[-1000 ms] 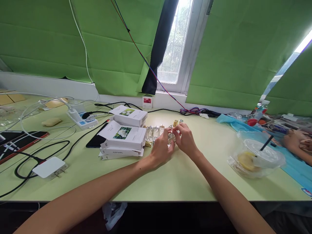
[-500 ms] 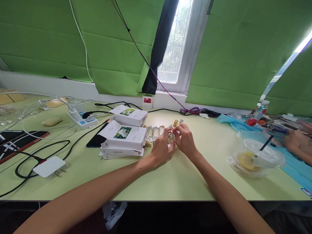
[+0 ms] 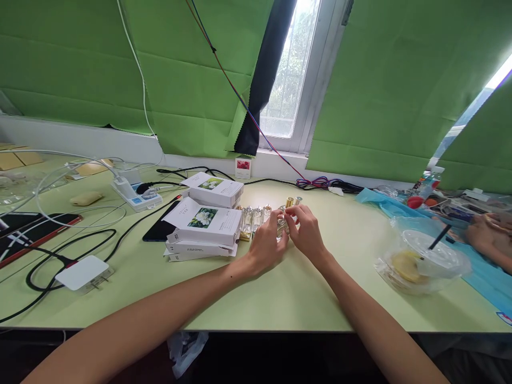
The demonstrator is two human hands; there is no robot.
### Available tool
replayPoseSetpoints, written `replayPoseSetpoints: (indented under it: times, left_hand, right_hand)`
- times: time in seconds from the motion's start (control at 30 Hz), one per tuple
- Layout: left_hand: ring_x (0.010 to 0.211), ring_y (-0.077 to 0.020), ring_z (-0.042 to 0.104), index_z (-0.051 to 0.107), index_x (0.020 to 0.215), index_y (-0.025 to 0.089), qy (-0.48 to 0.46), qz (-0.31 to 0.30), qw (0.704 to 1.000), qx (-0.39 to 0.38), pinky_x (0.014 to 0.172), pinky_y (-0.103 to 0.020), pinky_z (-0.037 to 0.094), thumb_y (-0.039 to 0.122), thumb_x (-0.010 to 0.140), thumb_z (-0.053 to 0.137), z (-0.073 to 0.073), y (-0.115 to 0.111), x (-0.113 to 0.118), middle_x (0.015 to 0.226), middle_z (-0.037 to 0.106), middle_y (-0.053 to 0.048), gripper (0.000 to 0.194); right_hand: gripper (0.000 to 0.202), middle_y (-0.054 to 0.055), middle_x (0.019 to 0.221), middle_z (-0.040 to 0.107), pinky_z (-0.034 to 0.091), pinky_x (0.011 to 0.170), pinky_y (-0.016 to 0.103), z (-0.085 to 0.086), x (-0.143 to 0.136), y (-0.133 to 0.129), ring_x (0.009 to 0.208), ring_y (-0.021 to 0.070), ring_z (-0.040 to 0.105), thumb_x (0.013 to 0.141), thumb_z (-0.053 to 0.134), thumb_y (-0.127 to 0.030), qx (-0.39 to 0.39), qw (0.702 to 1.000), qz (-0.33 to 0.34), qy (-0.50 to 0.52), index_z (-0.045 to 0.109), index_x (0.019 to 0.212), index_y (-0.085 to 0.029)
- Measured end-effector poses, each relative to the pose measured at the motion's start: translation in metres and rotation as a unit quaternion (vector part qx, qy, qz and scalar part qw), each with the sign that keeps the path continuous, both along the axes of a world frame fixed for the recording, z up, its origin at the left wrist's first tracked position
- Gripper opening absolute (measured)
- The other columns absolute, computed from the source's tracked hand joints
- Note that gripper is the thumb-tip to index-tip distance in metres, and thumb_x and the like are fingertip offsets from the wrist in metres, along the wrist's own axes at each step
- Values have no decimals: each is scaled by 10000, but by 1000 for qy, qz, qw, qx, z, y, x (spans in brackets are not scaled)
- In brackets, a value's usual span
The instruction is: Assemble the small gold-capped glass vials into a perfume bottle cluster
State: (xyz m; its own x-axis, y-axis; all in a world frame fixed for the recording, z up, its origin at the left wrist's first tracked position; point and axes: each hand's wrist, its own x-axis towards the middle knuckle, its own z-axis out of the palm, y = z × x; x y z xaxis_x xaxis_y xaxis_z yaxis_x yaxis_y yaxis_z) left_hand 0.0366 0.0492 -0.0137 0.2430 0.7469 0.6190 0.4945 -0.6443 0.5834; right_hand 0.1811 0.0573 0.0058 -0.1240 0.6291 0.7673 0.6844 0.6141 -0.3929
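Note:
My left hand (image 3: 265, 241) is closed around a small clear glass bottle (image 3: 281, 230), partly hidden by the fingers. At its top, the fingertips of my right hand (image 3: 307, 230) are pinched together; what they grip is too small and covered to make out. Just left of my hands stands a row of similar glass bottles (image 3: 257, 217) with metallic necks. A gold cap (image 3: 289, 202) and a paler, silvery cap (image 3: 298, 200) stand behind my right hand. White flower-printed boxes (image 3: 208, 223) are stacked beside the row.
Farther left are a dark phone (image 3: 157, 229), a power strip (image 3: 136, 196), a white charger (image 3: 85, 274) and tangled cables. A bagged lidded cup with a straw (image 3: 424, 261) stands at right. Beyond it, another person's hands (image 3: 490, 234) rest over a blue cloth (image 3: 482, 285).
The view has shifted very slightly. My hands stay together at the bottle, with only small movement in the right fingers. At far right, the other person's hands have moved a little.

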Motion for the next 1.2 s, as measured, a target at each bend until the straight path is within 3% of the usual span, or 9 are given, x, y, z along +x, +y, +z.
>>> replayPoseSetpoints:
  times: [0.2, 0.47, 0.67, 0.87, 1.2]
  left_hand:
    - [639, -143, 628, 401, 1276, 219, -1, -8, 1000, -2, 565, -253, 420, 136, 843, 557, 0, 0, 0, 1147, 697, -90, 468]
    - [642, -145, 629, 411, 1278, 226, -3, -8, 1000, -5, 568, -258, 433, 143, 855, 554, 1, -1, 0, 1142, 700, -81, 454]
    - [695, -155, 639, 384, 1391, 238, 5, -9, 1000, 11, 605, -260, 467, 115, 851, 542, 2, -2, -1, 1084, 698, -64, 576]
    - [752, -150, 636, 404, 1435, 248, 28, -23, 999, 40, 671, -272, 505, 99, 852, 534, 2, 0, -3, 1157, 674, -70, 616]
    - [744, -143, 623, 427, 1404, 250, 30, -27, 999, 36, 683, -274, 501, 105, 864, 527, 2, 1, -3, 1155, 662, -66, 568]
  right_hand:
    - [139, 97, 951, 677, 520, 654, 343, 2, -1, -2, 882, 241, 624, 994, 495, -237, 16, 1000, -4, -3, 615, 1055, -201]
    - [134, 94, 970, 677, 532, 665, 350, 2, 1, -2, 901, 243, 634, 995, 506, -262, 10, 1000, -5, -8, 613, 1064, -219]
    - [141, 94, 951, 685, 525, 672, 352, 4, 1, -3, 913, 251, 623, 1000, 499, -257, 16, 1000, -9, -19, 619, 1060, -211]
    - [130, 89, 961, 687, 522, 663, 343, 4, 1, -2, 915, 245, 620, 982, 507, -232, 16, 1000, -8, -17, 613, 1057, -221]
    - [129, 85, 952, 691, 512, 661, 344, 5, 1, -3, 912, 246, 614, 973, 518, -238, 5, 1000, -10, -7, 613, 1060, -226]
